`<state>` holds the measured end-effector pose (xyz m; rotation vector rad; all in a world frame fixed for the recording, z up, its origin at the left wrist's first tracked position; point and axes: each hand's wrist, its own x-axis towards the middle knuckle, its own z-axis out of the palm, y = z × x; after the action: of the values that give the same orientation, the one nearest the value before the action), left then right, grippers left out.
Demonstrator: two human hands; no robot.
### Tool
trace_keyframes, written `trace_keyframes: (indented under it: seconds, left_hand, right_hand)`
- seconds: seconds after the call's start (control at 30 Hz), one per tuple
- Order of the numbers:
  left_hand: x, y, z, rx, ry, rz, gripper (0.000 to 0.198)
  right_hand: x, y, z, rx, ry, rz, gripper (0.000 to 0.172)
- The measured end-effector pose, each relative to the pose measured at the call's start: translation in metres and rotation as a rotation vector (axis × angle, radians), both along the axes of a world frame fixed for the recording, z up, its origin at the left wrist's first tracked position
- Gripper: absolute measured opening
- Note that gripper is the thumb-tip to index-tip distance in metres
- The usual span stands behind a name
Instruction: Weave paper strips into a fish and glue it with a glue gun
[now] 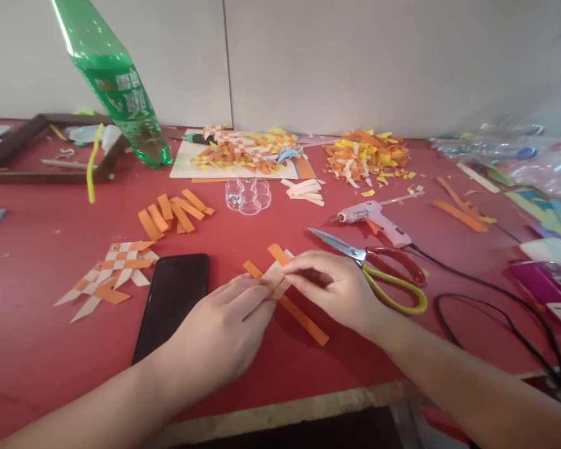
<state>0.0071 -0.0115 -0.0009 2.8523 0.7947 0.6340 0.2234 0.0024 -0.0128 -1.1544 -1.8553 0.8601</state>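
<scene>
Crossed orange and cream paper strips lie between my hands at the middle of the red table. My left hand has its fingers together, pressing the strips from the left. The thumb and fingertips of my right hand pinch the strips at their upper right. One long orange strip slants down to the right beneath my fingers. To the left lies a woven orange and cream checkered paper fish, beside a black phone. Loose orange strips lie beyond the phone.
Scissors and a pink glue gun with a black cord lie right. A clear round compartment tray, cream strips, a green bottle, a dark frame and paper scrap piles stand farther back.
</scene>
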Motion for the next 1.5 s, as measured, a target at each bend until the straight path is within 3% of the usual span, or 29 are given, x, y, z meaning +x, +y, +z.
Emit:
trace_keyframes:
  seconds: [0.1, 0.23, 0.3, 0.4, 0.63, 0.93, 1.2, 1.5]
  left_hand:
    - [0.002, 0.002, 0.002, -0.006, 0.002, 0.013, 0.035]
    - [0.004, 0.002, 0.004, -0.016, 0.023, 0.05, 0.027]
    - [0.005, 0.001, 0.004, -0.011, 0.018, 0.064, 0.024]
    - [0.004, 0.001, 0.003, 0.001, 0.026, 0.065, 0.021]
    - [0.001, 0.001, 0.002, 0.045, 0.012, 0.081, 0.022]
    - [0.003, 0.0, -0.003, 0.014, 0.076, 0.095, 0.029]
    - [0.003, 0.001, 0.001, 0.024, 0.087, 0.084, 0.025]
    - [0.002, 0.0, -0.001, 0.031, 0.087, 0.078, 0.028]
  right_hand:
    - [0.001, 0.002, -0.001, -0.093, 0.072, -0.005, 0.038]
    - [0.002, 0.007, 0.007, 0.069, 0.041, 0.102, 0.021]
    - [0.005, 0.008, 0.01, 0.154, -0.027, 0.13, 0.024]
    - [0.008, 0.009, 0.012, 0.148, -0.148, 0.151, 0.026]
    - [0.005, 0.01, 0.01, 0.184, -0.162, 0.303, 0.025]
    - [0.013, 0.004, 0.014, 0.072, -0.214, 0.271, 0.036]
    - [0.011, 0.004, 0.016, 0.059, -0.265, 0.192, 0.02]
    - [0.014, 0.009, 0.01, 0.064, -0.384, 0.213, 0.028]
